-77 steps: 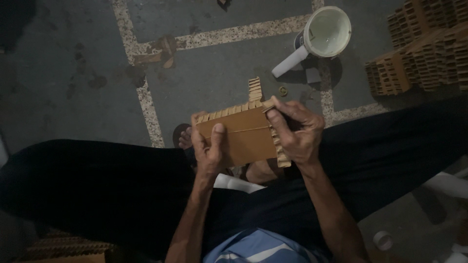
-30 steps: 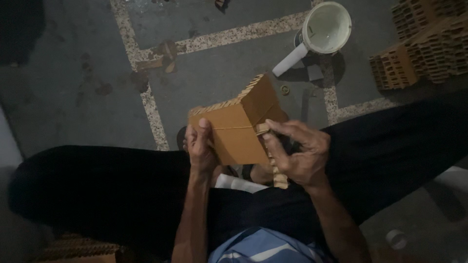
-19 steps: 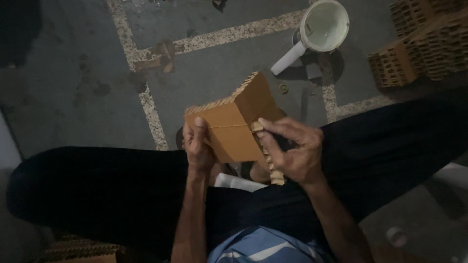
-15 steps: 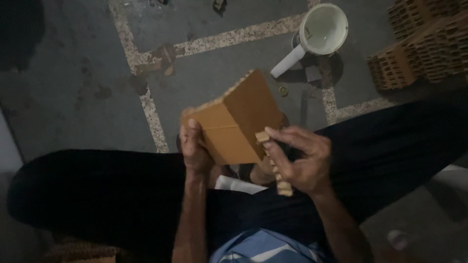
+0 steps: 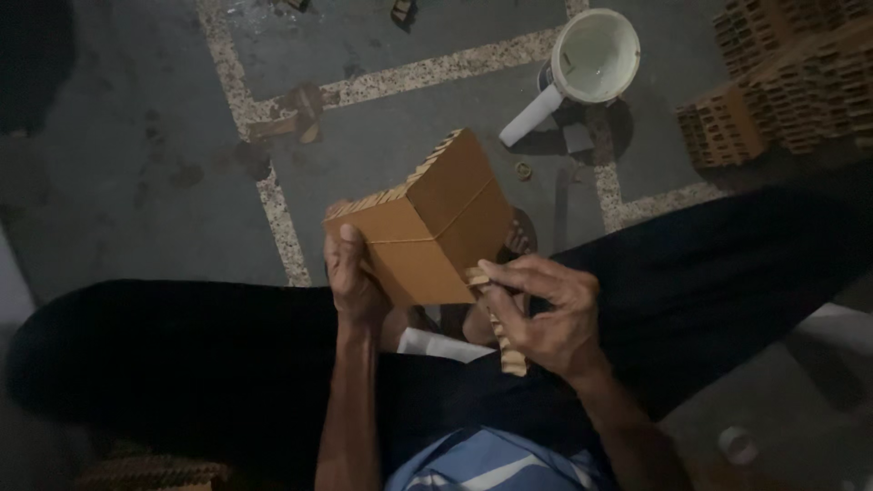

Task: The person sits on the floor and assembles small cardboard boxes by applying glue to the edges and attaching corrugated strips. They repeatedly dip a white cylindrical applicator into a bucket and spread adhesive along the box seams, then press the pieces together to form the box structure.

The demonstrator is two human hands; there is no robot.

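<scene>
A brown box-shaped cardboard piece with ridged, comb-like edges is held above my lap, tilted with one corner up. My left hand grips its lower left side, thumb on the front face. Just below the piece's lower right corner, my right hand pinches a narrow notched strip that hangs down from the fingers. The strip's top end touches the cardboard piece.
A white bucket with a white tube leaning on it stands on the grey floor at the upper right. Stacks of similar brown pieces fill the far right corner. My dark-trousered legs cross the lower frame. Pale speckled lines divide the floor.
The cardboard piece has been turned from flat-on to corner-up and lifted a little. My right hand has shifted from its right edge down to the strip below the corner.
</scene>
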